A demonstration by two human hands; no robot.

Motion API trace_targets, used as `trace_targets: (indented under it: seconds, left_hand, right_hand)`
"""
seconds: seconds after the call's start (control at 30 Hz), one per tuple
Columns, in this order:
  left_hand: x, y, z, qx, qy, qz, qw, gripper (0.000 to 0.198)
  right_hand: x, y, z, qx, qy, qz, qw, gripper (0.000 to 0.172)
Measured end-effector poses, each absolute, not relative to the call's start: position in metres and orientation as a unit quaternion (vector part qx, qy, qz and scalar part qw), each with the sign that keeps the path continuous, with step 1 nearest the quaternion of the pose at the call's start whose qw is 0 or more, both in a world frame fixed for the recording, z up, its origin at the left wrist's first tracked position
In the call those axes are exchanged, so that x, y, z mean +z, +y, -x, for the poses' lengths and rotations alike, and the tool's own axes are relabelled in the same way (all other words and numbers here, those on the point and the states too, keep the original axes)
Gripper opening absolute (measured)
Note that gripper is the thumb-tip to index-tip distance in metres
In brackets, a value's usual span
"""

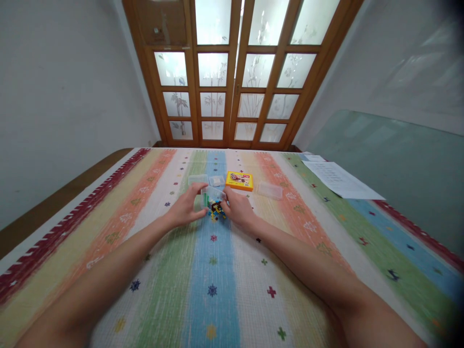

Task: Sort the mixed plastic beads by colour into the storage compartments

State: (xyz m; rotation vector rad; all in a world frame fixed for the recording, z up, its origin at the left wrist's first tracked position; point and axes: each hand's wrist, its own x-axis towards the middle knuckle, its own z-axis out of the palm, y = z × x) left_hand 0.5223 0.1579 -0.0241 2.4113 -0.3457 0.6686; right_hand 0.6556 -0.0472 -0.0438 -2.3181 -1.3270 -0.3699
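A small clear plastic box (214,194) is tilted over the tablecloth between my two hands. My left hand (187,206) curves around the box's left side, fingers at its far edge and thumb near its front. On the right side, my right hand (238,208) grips the box with thumb and fingers. Small toy bricks (216,210) in yellow, blue, black and other colours lie in a heap at the box's mouth and on the blue stripe. Something green shows through the box's left part. How many pieces are still inside is hard to make out.
Beyond my hands are a clear plastic container (197,179), a smaller clear one (217,181) and a yellow printed box (239,181). Another clear plastic piece (270,190) lies to the right. Paper sheets (340,180) rest at the far right on the striped tablecloth (213,309).
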Motion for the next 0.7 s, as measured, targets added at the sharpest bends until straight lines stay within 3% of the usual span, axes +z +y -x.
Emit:
trace_targets:
  seconds: [0.13, 0.43, 0.57, 0.7]
  left_hand:
    - [-0.019, 0.164, -0.514, 0.202, -0.209, -0.936, 0.2, 0.073]
    - [-0.004, 0.157, -0.515, 0.197, -0.303, -0.931, 0.053, 0.056]
    - [0.011, 0.167, -0.514, 0.213, -0.291, -0.932, 0.038, 0.058]
    - [0.02, 0.173, -0.511, 0.214, -0.251, -0.94, 0.09, 0.067]
  right_hand:
    - [-0.052, -0.064, -0.657, -0.1, -0.518, 0.819, 0.225, 0.009]
    - [-0.066, -0.079, -0.666, -0.094, -0.583, 0.755, 0.286, 0.029]
    - [-0.058, -0.076, -0.657, -0.137, -0.581, 0.736, 0.319, 0.029]
    - [-0.045, -0.073, -0.657, -0.163, -0.563, 0.743, 0.323, 0.024]
